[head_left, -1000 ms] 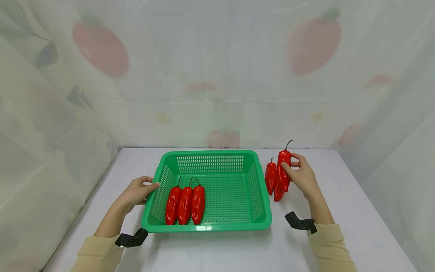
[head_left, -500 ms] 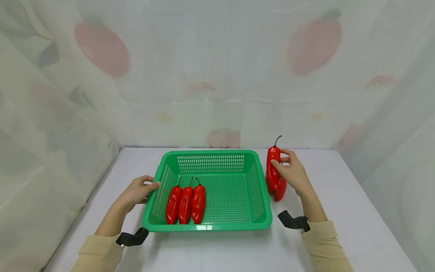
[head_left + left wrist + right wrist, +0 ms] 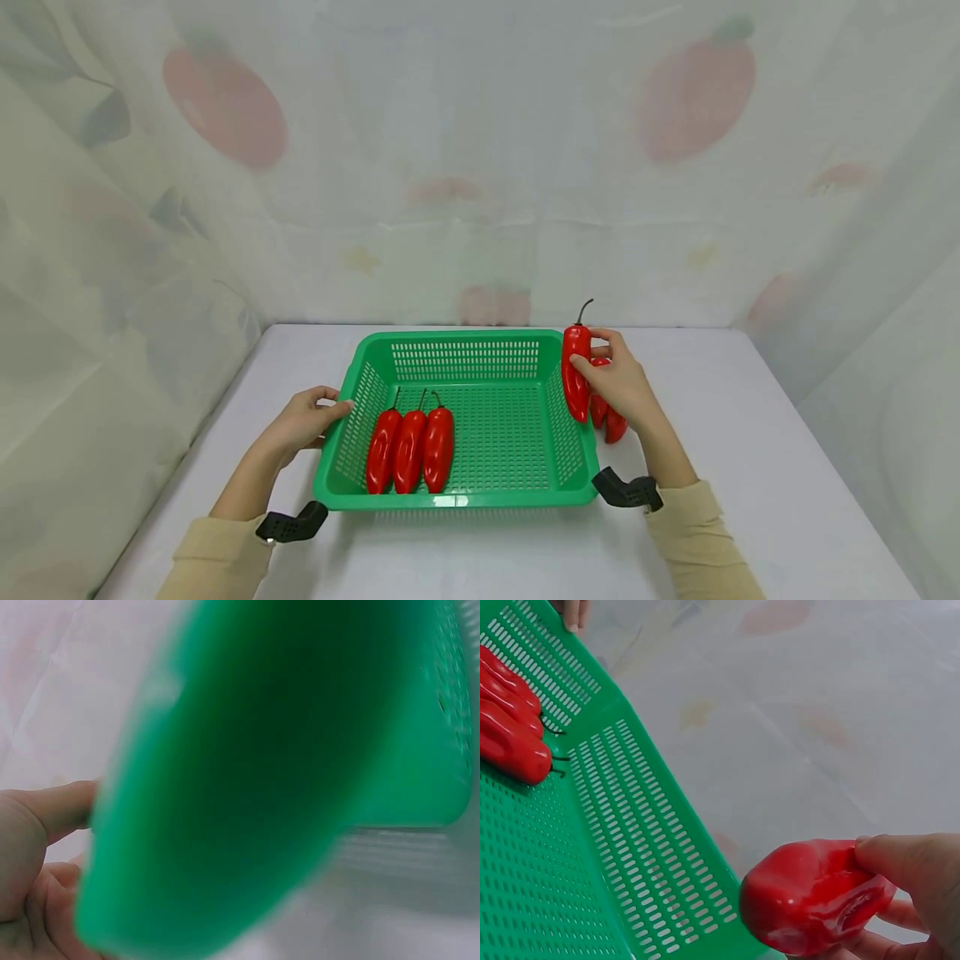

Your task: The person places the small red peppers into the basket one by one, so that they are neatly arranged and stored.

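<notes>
My right hand point(image 3: 621, 383) pinches a glossy red chili pepper point(image 3: 575, 371) between thumb and fingers, its dark stem pointing up. That pepper is over the right rim of the green plastic basket point(image 3: 480, 502); the right wrist view shows its blunt end point(image 3: 795, 900) near the basket's edge. My left hand point(image 3: 303, 423) grips the basket's left rim, thumb on top; in the left wrist view the blurred green rim hides part of that hand point(image 3: 45, 862). Three red peppers point(image 3: 408, 452) lie side by side in the left part of the basket, stems toward the back.
Just outside the basket's right wall, more red peppers point(image 3: 615, 427) lie on the white table point(image 3: 720, 450), partly hidden by the right hand and the basket. A pale printed curtain point(image 3: 480, 167) hangs behind the table and along both sides.
My right hand has carried its pepper left, from above the peppers on the table to the basket's right rim. The left hand and basket have stayed in place.
</notes>
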A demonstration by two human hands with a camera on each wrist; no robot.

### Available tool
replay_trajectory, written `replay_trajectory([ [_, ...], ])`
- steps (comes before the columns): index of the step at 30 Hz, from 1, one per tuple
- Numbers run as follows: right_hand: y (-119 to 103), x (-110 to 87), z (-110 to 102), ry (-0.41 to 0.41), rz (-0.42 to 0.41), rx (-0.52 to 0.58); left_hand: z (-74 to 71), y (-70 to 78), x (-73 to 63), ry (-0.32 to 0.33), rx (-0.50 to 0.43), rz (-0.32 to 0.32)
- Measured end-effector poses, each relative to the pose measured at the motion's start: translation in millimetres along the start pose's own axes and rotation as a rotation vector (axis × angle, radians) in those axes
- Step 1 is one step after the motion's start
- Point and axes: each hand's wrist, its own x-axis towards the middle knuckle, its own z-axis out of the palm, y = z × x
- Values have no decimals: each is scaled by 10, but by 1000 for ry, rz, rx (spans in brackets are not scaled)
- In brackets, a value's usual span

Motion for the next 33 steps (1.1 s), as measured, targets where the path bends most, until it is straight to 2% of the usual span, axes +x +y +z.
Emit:
replay_trajectory([
  [8,-77,12,134,-32,-46,-25,-2,-15,18,8,10,1],
  [25,-207,36,335,-119,-71,41,-1,-14,9,8,15,-5],
  [33,-245,55,442,-131,-89,2,3,4,-9,12,20,-1],
])
